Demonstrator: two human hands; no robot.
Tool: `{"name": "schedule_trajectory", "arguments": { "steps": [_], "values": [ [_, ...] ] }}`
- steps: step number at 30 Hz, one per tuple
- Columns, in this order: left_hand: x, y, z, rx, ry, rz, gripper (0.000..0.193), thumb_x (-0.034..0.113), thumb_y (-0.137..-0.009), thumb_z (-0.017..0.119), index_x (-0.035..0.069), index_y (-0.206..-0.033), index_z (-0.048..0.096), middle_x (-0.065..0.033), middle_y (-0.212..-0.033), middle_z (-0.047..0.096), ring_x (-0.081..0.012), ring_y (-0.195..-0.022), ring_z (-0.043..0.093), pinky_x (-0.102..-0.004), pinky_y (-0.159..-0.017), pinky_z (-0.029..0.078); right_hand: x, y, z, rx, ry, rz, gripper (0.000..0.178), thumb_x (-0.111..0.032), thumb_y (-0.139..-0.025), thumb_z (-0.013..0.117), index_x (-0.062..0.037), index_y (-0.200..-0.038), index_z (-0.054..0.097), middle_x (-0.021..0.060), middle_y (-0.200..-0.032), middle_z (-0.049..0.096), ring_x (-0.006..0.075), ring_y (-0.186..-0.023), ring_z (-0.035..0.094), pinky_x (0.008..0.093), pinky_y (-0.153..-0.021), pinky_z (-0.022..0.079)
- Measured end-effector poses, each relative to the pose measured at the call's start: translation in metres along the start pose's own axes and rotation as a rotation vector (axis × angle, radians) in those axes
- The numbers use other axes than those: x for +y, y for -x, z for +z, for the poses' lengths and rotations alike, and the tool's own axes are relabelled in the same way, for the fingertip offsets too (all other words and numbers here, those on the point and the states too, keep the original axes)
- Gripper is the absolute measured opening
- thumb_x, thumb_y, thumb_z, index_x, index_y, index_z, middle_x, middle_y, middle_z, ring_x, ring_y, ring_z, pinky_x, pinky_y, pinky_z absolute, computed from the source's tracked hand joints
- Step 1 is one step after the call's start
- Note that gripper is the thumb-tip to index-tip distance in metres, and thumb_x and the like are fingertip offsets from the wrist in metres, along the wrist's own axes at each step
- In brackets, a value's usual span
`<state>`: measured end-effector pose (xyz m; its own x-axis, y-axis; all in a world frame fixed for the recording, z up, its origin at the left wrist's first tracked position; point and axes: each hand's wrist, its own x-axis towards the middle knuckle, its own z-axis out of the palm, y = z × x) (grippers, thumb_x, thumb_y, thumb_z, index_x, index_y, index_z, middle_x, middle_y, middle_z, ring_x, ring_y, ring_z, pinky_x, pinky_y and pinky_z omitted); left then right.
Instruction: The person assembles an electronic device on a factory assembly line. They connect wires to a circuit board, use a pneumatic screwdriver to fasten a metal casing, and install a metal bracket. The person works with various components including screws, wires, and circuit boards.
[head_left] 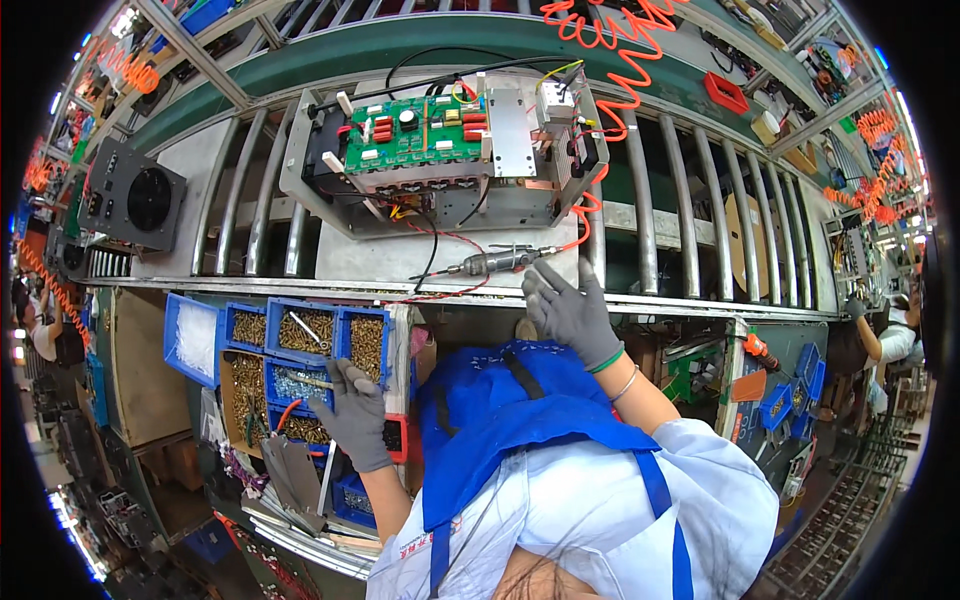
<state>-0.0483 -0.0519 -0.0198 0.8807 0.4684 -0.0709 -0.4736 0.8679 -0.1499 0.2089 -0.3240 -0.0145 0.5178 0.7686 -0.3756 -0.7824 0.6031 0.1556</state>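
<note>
My left hand (355, 418), in a grey glove, hovers over the blue parts bins at the left, its fingers apart. Silver screws (295, 385) lie in the bin beside its fingertips. Brass-coloured screws (366, 340) fill the neighbouring bin. My gloved right hand (568, 308) is open at the bench edge, fingertips close to the back end of an air screwdriver (495, 261); whether they touch cannot be made out. The screwdriver lies on its side in front of an open metal housing (345, 215) that holds a green circuit board (420, 132).
An orange coiled air hose (618, 75) runs down to the screwdriver. Metal rollers (642, 215) flank the housing. A black fan unit (135, 195) stands to the left. Grey sheet pieces (293, 475) lean by the bins. Another person's arm (866, 335) shows at the far right.
</note>
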Motion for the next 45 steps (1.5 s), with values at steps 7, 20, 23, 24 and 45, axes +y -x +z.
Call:
{"name": "schedule_trajectory", "arguments": {
  "steps": [7,20,23,24,45],
  "values": [
    [-0.027,-0.016,0.035,0.402,-0.310,0.206,0.097,0.079,-0.084,0.031,0.009,-0.150,0.026,-0.0197,-0.155,0.022,-0.0373,-0.143,0.020,-0.0519,-0.118,0.010,-0.012,0.008,0.004,-0.036,0.129,-0.080,0.089,-0.068,-0.084,0.051,-0.0094,-0.147,0.029,0.0181,-0.150,0.030,0.0361,-0.138,0.027,0.0611,-0.111,0.022],
    [-0.031,-0.015,0.014,0.139,-0.244,0.150,0.092,0.069,-0.091,0.034,-0.009,-0.139,0.035,-0.0090,-0.067,0.064,-0.0311,-0.111,0.062,-0.0405,-0.118,0.018,-0.032,-0.022,-0.018,0.216,-0.033,-0.074,0.049,-0.053,-0.093,0.049,-0.0102,-0.082,0.071,0.0045,-0.073,0.068,0.0229,-0.070,0.064,0.0387,-0.066,0.054],
    [-0.030,-0.017,0.016,0.269,-0.197,0.173,0.090,0.069,-0.091,0.033,-0.008,-0.137,0.040,-0.0064,-0.057,0.059,-0.0306,-0.109,0.063,-0.0407,-0.117,0.020,-0.039,-0.025,-0.017,0.227,-0.020,-0.074,0.046,-0.051,-0.093,0.051,-0.0105,-0.083,0.071,0.0038,-0.072,0.068,0.0222,-0.071,0.064,0.0386,-0.067,0.054],
    [-0.031,-0.017,0.013,0.234,-0.200,0.160,0.089,0.069,-0.091,0.033,-0.008,-0.136,0.041,-0.0056,-0.055,0.057,-0.0304,-0.108,0.063,-0.0406,-0.116,0.021,-0.041,-0.026,-0.015,0.236,-0.026,-0.073,0.045,-0.051,-0.092,0.052,-0.0103,-0.082,0.070,0.0040,-0.072,0.067,0.0223,-0.071,0.063,0.0384,-0.067,0.054],
    [-0.110,0.045,-0.005,0.500,-0.225,0.404,0.073,0.061,-0.086,0.056,0.003,-0.130,0.053,-0.0153,-0.101,0.069,-0.0316,-0.104,0.062,-0.0475,-0.106,0.037,-0.046,-0.159,0.002,0.141,0.789,0.154,0.027,-0.031,-0.090,0.062,-0.0145,-0.109,0.052,0.0120,-0.110,0.058,0.0253,-0.096,0.059,0.0419,-0.085,0.052]
  ]
}}
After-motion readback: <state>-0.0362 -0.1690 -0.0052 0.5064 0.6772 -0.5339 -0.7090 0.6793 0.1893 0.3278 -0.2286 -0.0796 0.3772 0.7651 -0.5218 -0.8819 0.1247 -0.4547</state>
